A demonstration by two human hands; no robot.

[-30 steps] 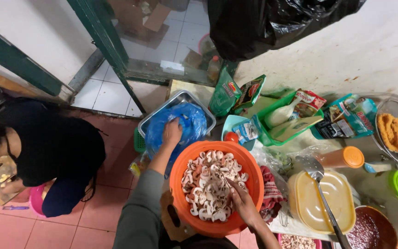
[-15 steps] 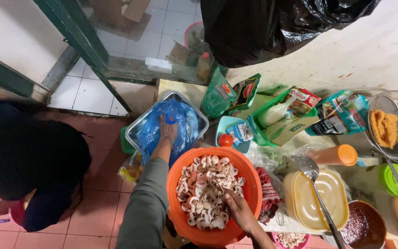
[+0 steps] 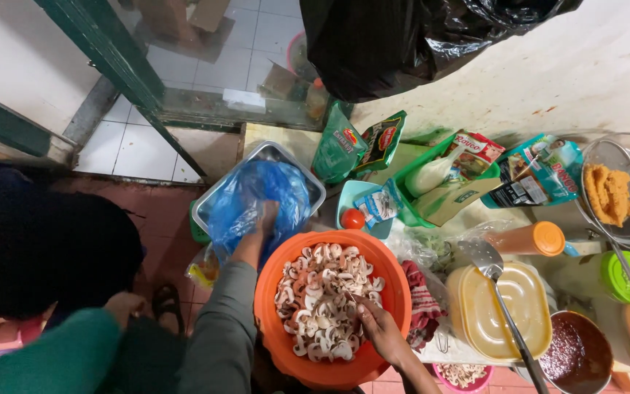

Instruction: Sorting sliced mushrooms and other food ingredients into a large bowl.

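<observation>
Mushrooms (image 3: 324, 303) lie in the bowl (image 3: 395, 292) at lower centre; the tray (image 3: 294, 158) sits upper left of it, the tub (image 3: 501, 314) right.

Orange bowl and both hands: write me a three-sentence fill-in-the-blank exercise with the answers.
1. The orange bowl is filled with sliced ____.
2. The right hand rests inside the bowl, while the left hand presses on a ____ plastic bag in a metal tray.
3. A long metal spoon lies across the ____ lidded container.

Answers: mushrooms; blue; yellow
</observation>
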